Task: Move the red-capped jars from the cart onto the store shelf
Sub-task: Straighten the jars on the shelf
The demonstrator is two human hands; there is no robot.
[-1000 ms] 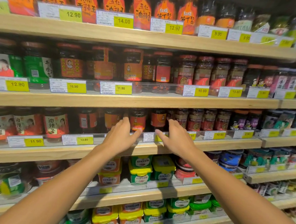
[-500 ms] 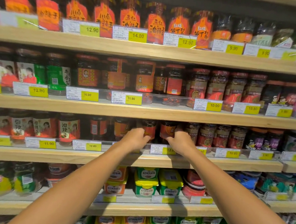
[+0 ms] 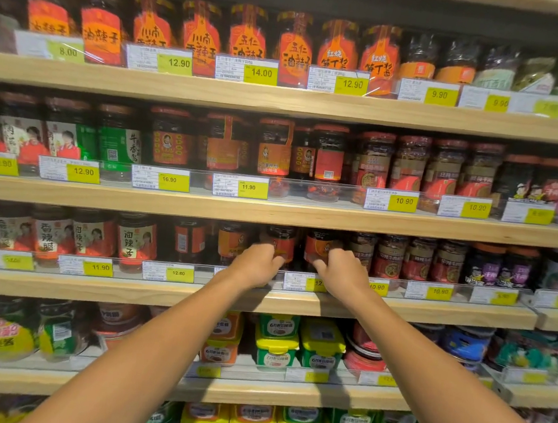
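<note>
Dark sauce jars with red-orange labels stand in a row on the third wooden shelf (image 3: 261, 300); their caps are hidden in shadow under the shelf above. My left hand (image 3: 257, 265) reaches over the clear price rail, fingers curled around the lower part of one jar (image 3: 281, 242). My right hand (image 3: 342, 272) is curled the same way on the neighbouring jar (image 3: 318, 247), thumb against its label. Both jars stand upright on the shelf. The cart is out of view.
Shelves above and below are packed with jars and tubs behind clear rails with yellow price tags (image 3: 178, 273). Similar jars (image 3: 233, 241) stand left of my hands and brown-labelled jars (image 3: 390, 257) to the right. Yellow- and green-lidded tubs (image 3: 275, 343) fill the shelf below.
Both hands went from resting spread on the shelf's price rail to reaching over it and curling onto two jars. The view tilted upward.
</note>
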